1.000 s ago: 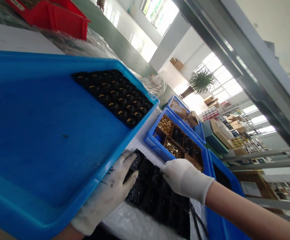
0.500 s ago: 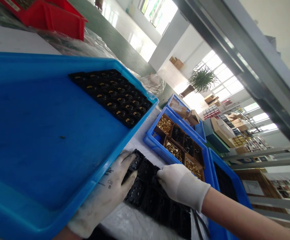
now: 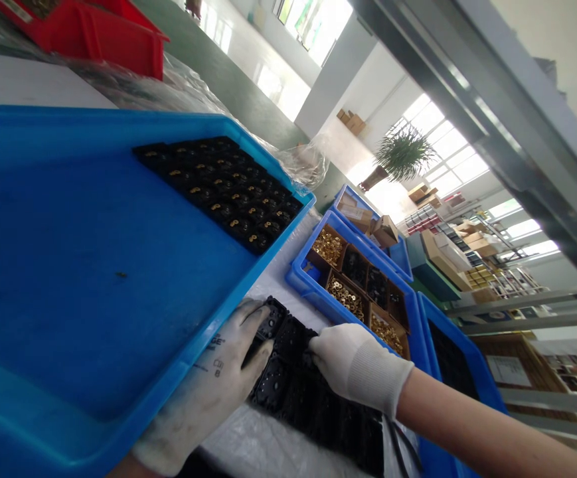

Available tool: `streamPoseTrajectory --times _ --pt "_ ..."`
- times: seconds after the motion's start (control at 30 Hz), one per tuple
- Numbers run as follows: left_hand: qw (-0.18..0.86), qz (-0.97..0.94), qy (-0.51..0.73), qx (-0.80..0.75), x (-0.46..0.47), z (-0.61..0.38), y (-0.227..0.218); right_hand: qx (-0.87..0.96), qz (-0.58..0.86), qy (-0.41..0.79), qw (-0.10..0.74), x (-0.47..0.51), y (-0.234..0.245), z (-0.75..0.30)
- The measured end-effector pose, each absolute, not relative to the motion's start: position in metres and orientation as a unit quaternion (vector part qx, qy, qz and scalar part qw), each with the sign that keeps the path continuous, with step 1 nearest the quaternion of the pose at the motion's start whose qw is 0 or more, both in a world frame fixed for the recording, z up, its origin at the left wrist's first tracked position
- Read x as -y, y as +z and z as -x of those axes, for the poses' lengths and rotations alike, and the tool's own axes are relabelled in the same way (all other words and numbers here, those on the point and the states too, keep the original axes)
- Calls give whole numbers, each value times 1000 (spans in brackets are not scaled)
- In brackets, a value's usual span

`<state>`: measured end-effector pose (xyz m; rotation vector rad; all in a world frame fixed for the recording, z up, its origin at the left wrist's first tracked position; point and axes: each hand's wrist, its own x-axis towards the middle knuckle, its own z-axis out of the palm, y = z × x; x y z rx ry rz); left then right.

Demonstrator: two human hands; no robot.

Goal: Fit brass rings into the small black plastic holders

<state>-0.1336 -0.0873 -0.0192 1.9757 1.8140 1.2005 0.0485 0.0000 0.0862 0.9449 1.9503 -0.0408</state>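
A block of black plastic housings (image 3: 328,405), set side by side in rows, lies on the plastic-covered table. My left hand (image 3: 228,362), in a whitish glove with printed marks, grips the near-left end, thumb and fingers on either side of a black housing. Over the middle of the block is my right hand (image 3: 340,352), also gloved, its fingers pinched together and pointing down at one housing. Whatever is between those fingertips is hidden. Beside my left hand stands a large blue tray (image 3: 93,232) with rows of black pieces (image 3: 223,189) bearing small brass-coloured parts at its far corner.
Past my right hand, a blue bin (image 3: 301,282) has cardboard compartments of brass-coloured parts (image 3: 345,295) and black parts (image 3: 355,265). More blue bins (image 3: 487,378) flank it. A red bin (image 3: 109,40) stands at upper left. A metal beam (image 3: 472,99) crosses overhead at the right.
My right hand has shifted very slightly left over the black housings, still pinched. My left hand keeps its place. The view has tilted a little.
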Motion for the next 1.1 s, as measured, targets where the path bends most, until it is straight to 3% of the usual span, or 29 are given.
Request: streamPoseTrajectory --times 0.2,0.5,1.1 --pt "147 -674 365 -625 85 129 -36 -798 -381 -9 467 -2 89 -48" --pt "91 -678 372 -628 86 131 -31 -798 -369 -3 477 -2 86 -43" --pt "113 -679 369 -624 85 132 -28 -789 -337 -11 514 -2 75 -24"
